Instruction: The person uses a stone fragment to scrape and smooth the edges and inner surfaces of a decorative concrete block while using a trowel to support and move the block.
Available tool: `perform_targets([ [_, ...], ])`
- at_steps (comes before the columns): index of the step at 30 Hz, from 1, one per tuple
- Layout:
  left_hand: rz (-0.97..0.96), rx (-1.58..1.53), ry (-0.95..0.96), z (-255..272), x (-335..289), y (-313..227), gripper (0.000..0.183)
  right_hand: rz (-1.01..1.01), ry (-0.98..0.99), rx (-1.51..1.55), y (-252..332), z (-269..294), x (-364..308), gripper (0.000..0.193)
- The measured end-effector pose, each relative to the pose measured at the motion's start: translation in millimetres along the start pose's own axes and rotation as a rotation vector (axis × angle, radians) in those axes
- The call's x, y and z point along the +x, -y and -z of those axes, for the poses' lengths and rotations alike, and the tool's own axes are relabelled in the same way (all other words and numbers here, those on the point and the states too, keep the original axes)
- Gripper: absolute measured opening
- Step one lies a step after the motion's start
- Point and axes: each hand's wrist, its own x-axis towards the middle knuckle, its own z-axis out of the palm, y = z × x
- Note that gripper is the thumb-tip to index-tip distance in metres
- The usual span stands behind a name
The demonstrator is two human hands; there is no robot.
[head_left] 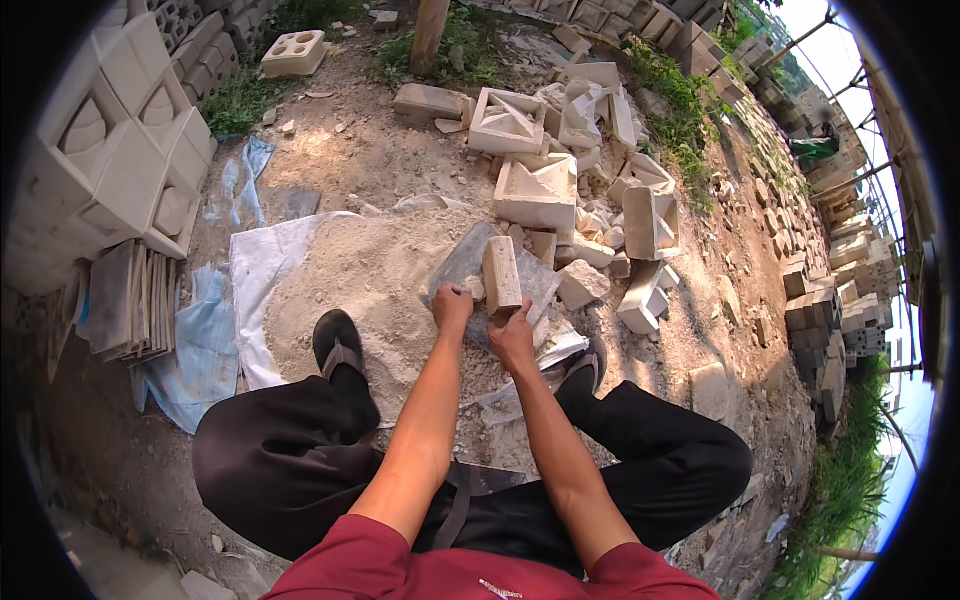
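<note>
My right hand (513, 335) is closed round the near end of a pale oblong concrete block (502, 272), which stands out over a grey flat slab (462, 255). My left hand (452, 306) is beside it, fingers curled together. A small pale chunk (474, 288) shows at its fingertips; whether the fingers grip it is hidden. Under and left of the slab spreads a heap of sandy rubble (360, 275) on a white sack (256, 290), between my feet.
Broken hollow molded blocks (535, 195) and rubble pile up beyond the slab. Patterned pale blocks (125, 110) are stacked at the left, above thin upright boards (135, 300). Blue torn sheeting (200, 350) lies near them. A wooden post (429, 40) rises at the back.
</note>
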Motion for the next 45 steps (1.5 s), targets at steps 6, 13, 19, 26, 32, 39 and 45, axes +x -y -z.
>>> perform_targets([
  [6,0.006,-0.015,0.021,9,8,15,0.022,0.110,-0.087,0.090,13,0,0,0.081],
  [13,0.013,0.017,0.051,1,4,0,0.024,0.050,0.008,-0.013,-10,3,6,0.082],
  [19,0.012,0.046,0.101,15,6,11,0.028,0.081,-0.082,0.170,20,5,-4,0.081],
  [26,-0.310,0.199,0.037,14,-12,1,0.049,-0.071,0.067,-0.028,0,-2,-18,0.083],
  [32,-0.353,0.267,0.134,25,-13,-2,0.052,-0.042,0.018,0.052,0,2,-12,0.078],
  [39,-0.319,0.239,0.111,41,-15,9,0.052,0.017,-0.075,0.112,34,-3,-11,0.076],
  [45,-0.321,0.212,0.132,31,-21,-4,0.053,-0.015,0.011,0.031,-4,-14,-8,0.080],
])
